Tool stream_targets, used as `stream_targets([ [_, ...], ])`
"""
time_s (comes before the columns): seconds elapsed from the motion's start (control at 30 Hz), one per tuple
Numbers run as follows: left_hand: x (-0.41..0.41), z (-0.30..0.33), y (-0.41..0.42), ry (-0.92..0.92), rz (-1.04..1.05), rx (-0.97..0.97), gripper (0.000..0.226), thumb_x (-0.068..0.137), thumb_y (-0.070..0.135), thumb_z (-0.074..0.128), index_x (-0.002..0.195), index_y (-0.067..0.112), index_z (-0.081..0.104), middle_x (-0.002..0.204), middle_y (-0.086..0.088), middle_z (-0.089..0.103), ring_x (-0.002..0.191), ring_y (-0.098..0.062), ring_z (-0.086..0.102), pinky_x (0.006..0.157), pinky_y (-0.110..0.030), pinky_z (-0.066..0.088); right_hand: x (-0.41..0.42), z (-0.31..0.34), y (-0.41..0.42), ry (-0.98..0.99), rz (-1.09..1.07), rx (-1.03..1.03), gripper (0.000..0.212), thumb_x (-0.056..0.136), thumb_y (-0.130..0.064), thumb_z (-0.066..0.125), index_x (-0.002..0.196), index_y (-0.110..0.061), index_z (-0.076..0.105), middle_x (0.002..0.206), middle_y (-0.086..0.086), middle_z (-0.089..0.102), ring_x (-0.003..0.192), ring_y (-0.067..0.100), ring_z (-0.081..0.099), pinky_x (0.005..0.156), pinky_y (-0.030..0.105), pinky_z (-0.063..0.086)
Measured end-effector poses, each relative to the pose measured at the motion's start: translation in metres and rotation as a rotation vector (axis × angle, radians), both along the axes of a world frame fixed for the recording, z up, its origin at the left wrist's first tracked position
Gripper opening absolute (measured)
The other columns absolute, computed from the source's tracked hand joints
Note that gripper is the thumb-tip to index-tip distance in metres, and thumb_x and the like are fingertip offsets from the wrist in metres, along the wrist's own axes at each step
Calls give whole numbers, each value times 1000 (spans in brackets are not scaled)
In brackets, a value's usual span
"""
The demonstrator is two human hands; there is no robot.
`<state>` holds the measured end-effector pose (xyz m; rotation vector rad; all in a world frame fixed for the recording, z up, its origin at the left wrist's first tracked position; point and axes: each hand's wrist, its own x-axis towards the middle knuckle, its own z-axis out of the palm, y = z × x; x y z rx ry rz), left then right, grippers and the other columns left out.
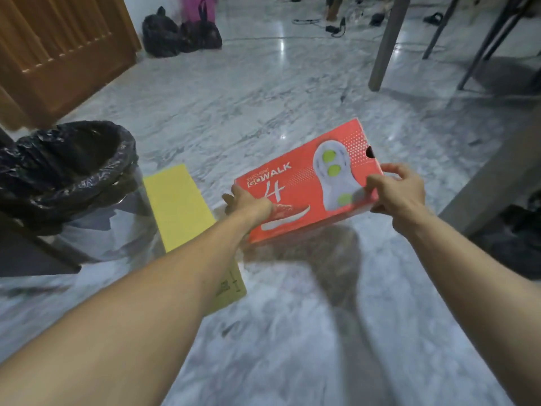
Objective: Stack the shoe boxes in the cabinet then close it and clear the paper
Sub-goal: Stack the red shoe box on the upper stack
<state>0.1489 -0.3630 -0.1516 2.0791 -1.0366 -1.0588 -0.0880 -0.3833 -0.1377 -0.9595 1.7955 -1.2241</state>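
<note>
Marble floor (pixel 292 83) lies beneath a red shoe box (pixel 304 183), gripped at its ends by the left hand (pixel 248 202) and right hand (pixel 399 190), apparently lifted; a yellow box (pixel 178 203) lies left of it.

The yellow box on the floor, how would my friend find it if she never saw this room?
Start at the bin lined with a black bag on the left of the marble floor. Lying flat beside it, to its right, is the yellow box, partly under the person's left arm. Unlike the red shoe box held in both hands, it is plain yellow and nobody is touching it.
</note>
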Motion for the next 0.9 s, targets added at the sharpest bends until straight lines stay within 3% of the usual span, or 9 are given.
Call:
stream_targets([
  [0.07, -5, -6, 2, 102, -9, 9, 105, 67, 18, 78, 147, 8, 11, 149, -12, 33, 130, -30, 41, 103, -41, 40, -15, -14, 4, -53, -31, 20, 51, 55, -18, 63, 105, -20, 68, 101, 13, 71, 78, 27, 69, 59, 42, 61],
  [0.2, -15, -19, 7, 180, -103, -16, 39, 77, 5, 74, 106, 15, 51, 110, -2, 62, 99, -22, 58, 78, -31, 48, -37, -34, 14, -95, -3, 79, 51, 68, -13, 55, 116, -26, 64, 100, 10, 70, 72, 22, 68, 52, 34, 57],
  [0.27, -23, -22, 10, 180, -170, -52, 39, 72, 6, 76, 93, 27, 50, 102, 1, 61, 100, -22, 59, 84, -34, 52, -44, -41, 21, -65, 54, 136, 52, 75, -10, 50, 122, -31, 59, 92, 3, 67, 68, 22, 66, 54, 34, 56],
  [0.37, -30, -26, 7, 15, -242, -46, 57, 56, 24, 75, 107, 31, 50, 105, 3, 56, 111, -21, 49, 103, -41, 42, -48, -57, 26, -39, 85, 205, 57, 82, -6, 44, 131, -34, 51, 88, 0, 65, 67, 23, 62, 71, 49, 60],
  [0.43, -30, -32, 1, -101, -260, 0, 70, 57, 26, 73, 121, 26, 48, 112, 1, 52, 114, -23, 36, 103, -43, 39, -50, -68, 29, -52, 100, 244, 62, 82, -5, 42, 137, -34, 46, 94, 2, 67, 71, 24, 64, 77, 60, 57],
  [0.57, -20, -41, -8, -136, -229, 34, 76, 64, 22, 72, 132, 23, 39, 118, -6, 49, 122, -28, 35, 100, -44, 42, -56, -75, 37, -54, 146, 321, 65, 83, -6, 47, 142, -33, 43, 98, 2, 67, 77, 25, 66, 77, 55, 58],
  [0.67, -13, -41, -8, -12, -243, 15, 80, 64, 13, 77, 135, 19, 40, 124, -6, 55, 114, -26, 53, 96, -42, 49, -60, -78, 39, -25, 192, 331, 72, 80, -14, 68, 144, -32, 41, 102, 1, 68, 85, 25, 70, 73, 51, 60],
  [0.8, -8, -42, -6, 75, -272, -25, 78, 73, -5, 72, 141, 12, 38, 111, 2, 51, 100, -20, 54, 81, -32, 48, -60, -81, 43, 56, 242, 315, 96, 68, -29, 87, 148, -33, 34, 115, 0, 66, 93, 23, 68, 61, 36, 56],
  [0.9, -7, -36, -4, 107, -242, -41, 76, 75, -6, 72, 142, 7, 38, 101, 2, 51, 95, -20, 53, 74, -30, 46, -60, -77, 44, 77, 224, 263, 91, 67, -25, 89, 144, -26, 39, 110, -1, 66, 92, 23, 66, 64, 34, 52],
])
